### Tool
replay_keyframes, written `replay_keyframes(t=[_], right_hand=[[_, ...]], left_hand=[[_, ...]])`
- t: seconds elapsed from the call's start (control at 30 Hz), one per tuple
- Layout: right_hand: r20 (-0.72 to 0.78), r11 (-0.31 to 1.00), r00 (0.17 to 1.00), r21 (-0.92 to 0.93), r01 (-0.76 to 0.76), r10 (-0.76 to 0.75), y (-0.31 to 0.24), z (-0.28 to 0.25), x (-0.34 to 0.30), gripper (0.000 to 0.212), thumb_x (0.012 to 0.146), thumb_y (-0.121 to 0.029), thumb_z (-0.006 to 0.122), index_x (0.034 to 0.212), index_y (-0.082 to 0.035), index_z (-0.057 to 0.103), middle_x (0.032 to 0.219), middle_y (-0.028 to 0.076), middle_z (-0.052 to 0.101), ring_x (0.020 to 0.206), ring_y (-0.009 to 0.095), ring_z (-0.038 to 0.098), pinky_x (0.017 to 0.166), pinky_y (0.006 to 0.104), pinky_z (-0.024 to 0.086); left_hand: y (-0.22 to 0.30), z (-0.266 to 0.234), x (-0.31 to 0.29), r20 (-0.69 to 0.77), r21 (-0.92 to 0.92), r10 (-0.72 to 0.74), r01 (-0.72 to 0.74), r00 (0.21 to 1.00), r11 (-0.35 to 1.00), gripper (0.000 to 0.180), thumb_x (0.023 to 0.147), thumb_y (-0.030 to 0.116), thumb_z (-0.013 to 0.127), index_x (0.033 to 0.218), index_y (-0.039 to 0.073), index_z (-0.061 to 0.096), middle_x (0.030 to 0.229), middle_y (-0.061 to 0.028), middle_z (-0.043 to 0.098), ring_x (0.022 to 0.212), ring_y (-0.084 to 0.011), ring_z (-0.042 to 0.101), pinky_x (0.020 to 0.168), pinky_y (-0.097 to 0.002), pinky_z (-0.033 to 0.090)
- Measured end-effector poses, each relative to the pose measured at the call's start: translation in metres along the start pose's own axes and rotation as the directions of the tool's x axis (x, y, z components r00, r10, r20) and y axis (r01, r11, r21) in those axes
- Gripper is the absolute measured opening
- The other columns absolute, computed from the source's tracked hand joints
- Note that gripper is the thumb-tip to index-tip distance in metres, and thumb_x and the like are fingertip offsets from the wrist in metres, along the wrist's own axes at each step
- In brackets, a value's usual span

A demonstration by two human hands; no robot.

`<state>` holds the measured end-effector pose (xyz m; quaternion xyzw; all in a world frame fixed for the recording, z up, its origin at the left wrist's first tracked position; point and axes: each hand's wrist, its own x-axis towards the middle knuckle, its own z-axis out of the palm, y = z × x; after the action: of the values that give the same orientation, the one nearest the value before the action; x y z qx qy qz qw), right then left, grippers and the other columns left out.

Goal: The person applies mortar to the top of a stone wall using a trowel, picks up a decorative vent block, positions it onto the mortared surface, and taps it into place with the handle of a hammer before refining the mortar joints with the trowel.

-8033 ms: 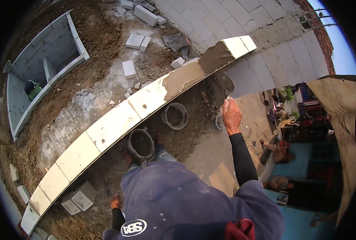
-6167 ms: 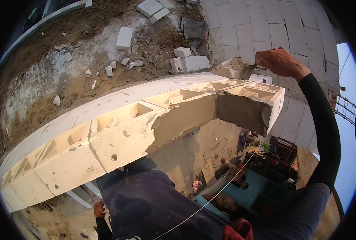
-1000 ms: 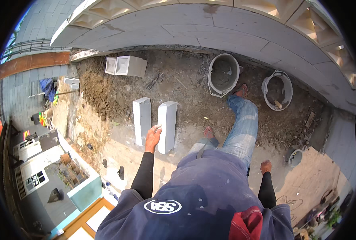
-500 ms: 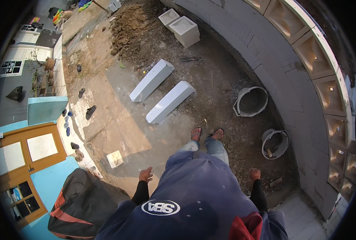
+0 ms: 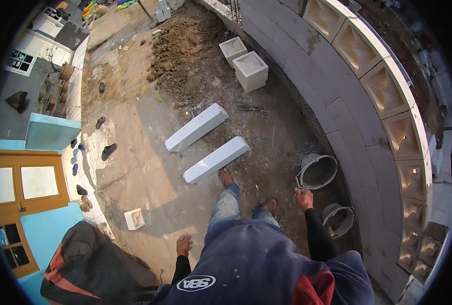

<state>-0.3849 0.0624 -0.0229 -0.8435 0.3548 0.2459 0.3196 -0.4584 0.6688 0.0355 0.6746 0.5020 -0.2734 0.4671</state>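
Left hand (image 5: 184, 245) loosely open with nothing visible in it, right hand (image 5: 304, 199) curled at a bucket (image 5: 321, 183), grip unclear, a person (image 5: 246, 259) stands beside a wall (image 5: 358, 152) already topped with hollow blocks (image 5: 383, 91); two loose blocks (image 5: 251, 71) sit beyond, unlaid.

2 buckets (image 5: 330, 180) beside the wall (image 5: 338, 122), right of 2 blocks (image 5: 217, 160)

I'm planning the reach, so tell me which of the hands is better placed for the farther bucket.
Right, most likely: the right hand is close beside the farther bucket, contact unclear. The left hand is well away, nearer the small block.
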Motion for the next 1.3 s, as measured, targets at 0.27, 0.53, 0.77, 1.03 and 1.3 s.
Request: replay_keyframes(t=[0.27,0.53,0.77,1.03,1.3], right_hand=[[-0.107,0.996,0.993,-0.068,0.051,-0.058,-0.101,-0.015,0.009,0.043,0.095,-0.044,0.062,0.096,-0.003,0.076,0.096,0.024,0.072,0.091,0.041,0.070,0.081,0.0500,0.052],[-0.316,0.934,0.881,-0.052,0.354,-0.352,-0.237,-0.065,0.128,0.037,0.098,-0.035,0.063,0.093,0.000,0.072,0.092,0.025,0.071,0.086,0.047,0.067,0.077,0.0537,0.051],[-0.137,0.889,0.878,-0.062,0.454,-0.458,-0.325,-0.051,0.305,0.037,0.097,-0.033,0.066,0.117,-0.002,0.068,0.106,0.021,0.071,0.097,0.040,0.068,0.086,0.0473,0.053],[-0.210,0.663,0.658,-0.478,0.576,-0.723,-0.447,0.001,0.535,0.044,0.088,-0.036,0.074,0.116,-0.003,0.067,0.115,0.016,0.066,0.107,0.032,0.062,0.094,0.0471,0.045],[-0.188,0.674,0.802,-0.665,0.320,-0.566,-0.501,0.047,0.621,0.034,0.084,-0.042,0.077,0.092,-0.009,0.074,0.093,0.007,0.072,0.102,0.027,0.064,0.098,0.0528,0.038]], left_hand=[[-0.006,-0.040,0.089,0.277,0.446,-0.141,0.003,0.950,0.895,0.042,0.096,0.033,0.062,0.134,0.015,0.061,0.128,-0.0085,0.064,0.104,-0.0339,0.067,0.083,-0.0496,0.053],[0.244,0.021,0.086,0.075,0.005,0.121,-0.122,0.990,0.993,0.049,0.097,0.032,0.066,0.139,0.007,0.060,0.120,-0.0046,0.068,0.106,-0.0209,0.067,0.083,-0.0342,0.053],[0.350,0.093,0.057,0.097,0.080,0.021,-0.029,0.995,0.996,0.058,0.098,0.034,0.066,0.146,0.004,0.055,0.122,-0.0062,0.067,0.112,-0.0208,0.066,0.091,-0.0341,0.052],[0.384,0.183,0.051,0.188,0.166,-0.175,0.144,0.967,0.975,0.051,0.098,0.029,0.064,0.141,0.000,0.059,0.115,-0.0037,0.067,0.107,-0.0170,0.066,0.089,-0.0309,0.053],[0.345,0.154,0.024,0.095,0.098,-0.473,0.464,0.876,0.880,0.067,0.098,0.045,0.065,0.154,0.013,0.046,0.141,-0.0094,0.055,0.132,-0.0263,0.050,0.098,-0.0470,0.049]])
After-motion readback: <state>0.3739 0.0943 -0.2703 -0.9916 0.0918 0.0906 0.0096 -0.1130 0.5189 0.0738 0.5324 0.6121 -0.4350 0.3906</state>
